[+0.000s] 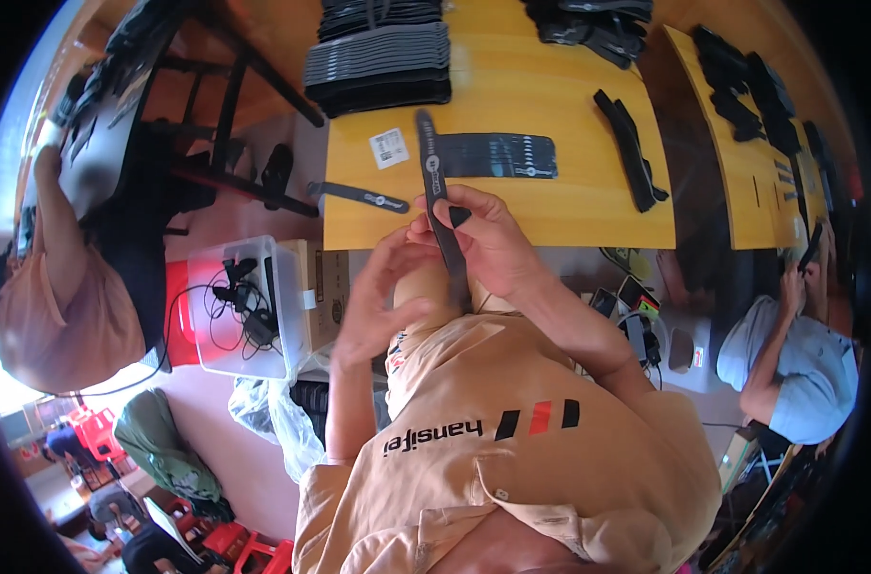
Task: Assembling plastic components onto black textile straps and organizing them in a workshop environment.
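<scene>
In my right hand is a long black strap with white print, pinched between thumb and fingers and pointing away over the table edge. A black cover sits on a digit of that hand. My left hand is beside the strap's near part, its thumb apart from the curved fingers; the fingertips come close to the strap, and I cannot tell whether they touch it. A second printed strap lies at the table's left edge. Beyond my hands lie a wide dark band and a white label.
Bundled straps are stacked at the far left of the yellow table; more black straps lie at the back right. A black strip is on the right. A clear bin holds cables. People work at both sides.
</scene>
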The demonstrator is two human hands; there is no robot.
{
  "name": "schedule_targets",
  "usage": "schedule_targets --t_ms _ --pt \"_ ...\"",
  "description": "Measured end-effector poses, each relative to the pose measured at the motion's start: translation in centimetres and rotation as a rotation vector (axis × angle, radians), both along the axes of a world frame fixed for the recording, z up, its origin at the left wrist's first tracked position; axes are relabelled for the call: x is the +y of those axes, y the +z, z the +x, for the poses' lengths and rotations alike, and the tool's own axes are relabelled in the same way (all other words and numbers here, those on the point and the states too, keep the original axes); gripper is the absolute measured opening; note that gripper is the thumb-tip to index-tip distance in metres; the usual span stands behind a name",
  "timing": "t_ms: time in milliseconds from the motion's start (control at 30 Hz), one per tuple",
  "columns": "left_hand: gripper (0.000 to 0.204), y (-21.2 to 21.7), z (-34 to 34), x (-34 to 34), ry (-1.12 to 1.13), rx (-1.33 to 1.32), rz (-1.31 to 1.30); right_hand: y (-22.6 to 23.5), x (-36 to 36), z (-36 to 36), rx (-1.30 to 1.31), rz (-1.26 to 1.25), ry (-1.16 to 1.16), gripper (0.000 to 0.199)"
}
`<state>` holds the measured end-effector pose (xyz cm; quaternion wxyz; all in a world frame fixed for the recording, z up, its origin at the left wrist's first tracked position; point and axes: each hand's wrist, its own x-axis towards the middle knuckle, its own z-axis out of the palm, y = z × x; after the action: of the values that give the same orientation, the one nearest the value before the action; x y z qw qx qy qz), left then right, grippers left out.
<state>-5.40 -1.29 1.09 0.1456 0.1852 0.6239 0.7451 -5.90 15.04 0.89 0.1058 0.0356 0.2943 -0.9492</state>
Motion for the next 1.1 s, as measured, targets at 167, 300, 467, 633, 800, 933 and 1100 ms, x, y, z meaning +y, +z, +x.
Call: schedule_targets --t_ms 167,300,467,633,800,933,1100 --pt "0.03 -0.8 -0.4 -0.2 -0.171 -0.376 -0.204 -1.9 2.2 0.8 -0.094 0.051 -0.214 0.019" --pt "0.032 -1.0 -0.9 1.9 -0.024 -0.27 -0.093 -2.4 3.0 1.3 -0.13 0.028 -0.347 0.018" --pt "0.035 -2.6 -0.5 5.0 -0.119 -0.145 -0.185 -2.7 2.7 1.7 -0.122 -0.061 -0.339 0.015" --pt "0.022 -3.3 -0.6 3.9 -0.255 -0.365 -0.232 -3.7 5.6 2.4 -0.109 -0.016 -0.41 0.013" --pt "0.028 -3.3 -1.9 2.7 -0.527 -0.455 -0.184 -5.1 8.1 3.4 -0.167 0.085 -0.406 0.014" --pt "0.029 -4.0 -2.3 3.0 -0.383 -0.513 -0.127 -6.2 10.4 3.6 -0.16 0.146 -0.405 0.018" --pt "0.02 -5.4 -3.2 3.8 -0.018 -0.523 -0.057 -5.0 11.9 4.5 -0.256 0.428 -0.353 0.027"
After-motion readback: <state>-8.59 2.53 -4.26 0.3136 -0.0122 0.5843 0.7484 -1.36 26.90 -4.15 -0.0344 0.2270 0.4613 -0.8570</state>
